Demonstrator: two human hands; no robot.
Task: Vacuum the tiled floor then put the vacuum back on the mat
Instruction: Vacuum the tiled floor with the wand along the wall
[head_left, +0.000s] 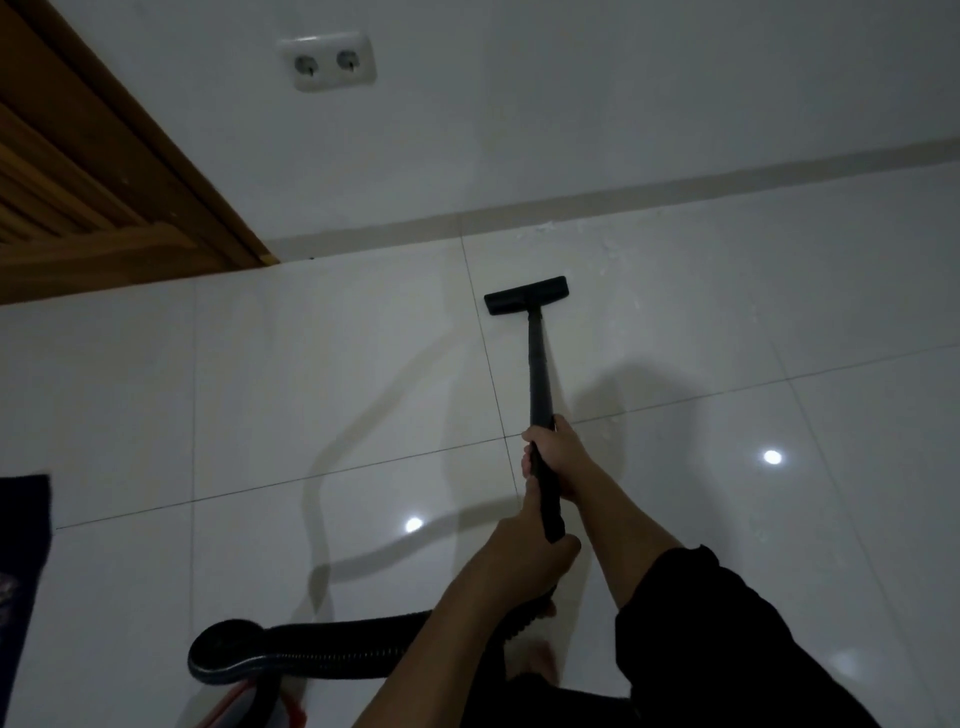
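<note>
Vacuum canister (231, 652) sits right of the mat (23, 519), not on it. One ribbed hose (353, 642), likely floppy, runs farther right to one wand (537, 374), which we judge stiff and light. We grip it with both hands, left hand (524, 551) low, right hand (558, 457) higher. One floor head (525, 295) lies farthest from the mat.

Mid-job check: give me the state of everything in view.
floor head: flat on the tile
wand: tilted, held in both hands
right hand: grips the wand higher up
left hand: grips its lower end
hose: connected to the vacuum body
wall socket: both outlets empty
</note>
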